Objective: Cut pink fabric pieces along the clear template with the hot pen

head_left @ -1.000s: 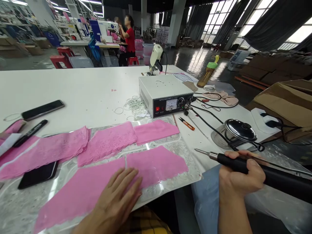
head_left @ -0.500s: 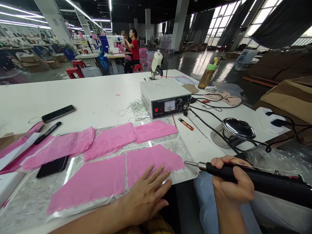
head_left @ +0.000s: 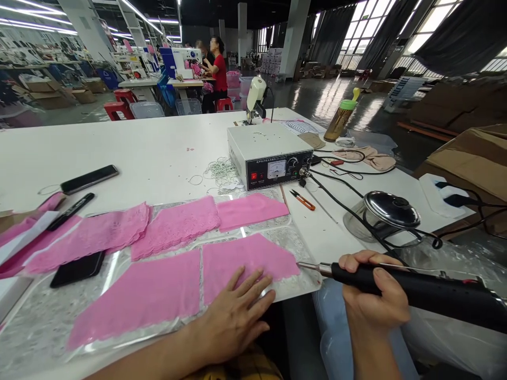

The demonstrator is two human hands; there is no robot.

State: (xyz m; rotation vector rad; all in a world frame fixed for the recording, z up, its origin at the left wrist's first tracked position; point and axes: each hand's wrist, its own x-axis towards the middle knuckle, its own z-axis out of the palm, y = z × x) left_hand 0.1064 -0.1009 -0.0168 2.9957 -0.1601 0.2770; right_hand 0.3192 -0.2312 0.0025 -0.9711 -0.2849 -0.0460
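Note:
My right hand (head_left: 376,295) is wrapped round the black barrel of a handheld ultrasonic welder (head_left: 435,298). Its slim metal tip points left and meets, or nearly meets, the right corner of a pink fabric piece (head_left: 249,253); exact contact is too fine to tell. My left hand (head_left: 237,311) lies flat on the lower edge of that piece, fingers spread. Left of it, across a narrow gap, lies another pink piece (head_left: 146,295) with a slanted end. Behind them rest a plain pink strip (head_left: 253,210) and a stack of scallop-edged pink lace (head_left: 178,224). All lie on a grey marbled sheet (head_left: 39,322).
A control box (head_left: 277,171) with dial and red switch stands behind the fabric. Its black cable (head_left: 340,203) runs past a lidded glass pot (head_left: 390,211). Thread snips (head_left: 303,200), elastic loops (head_left: 224,174), a phone (head_left: 89,179) and a marker (head_left: 71,211) lie about.
The camera view has shifted slightly, moving most nearby things a little left in the picture. Both hands keep their places, and the tip stays at the fabric's corner.

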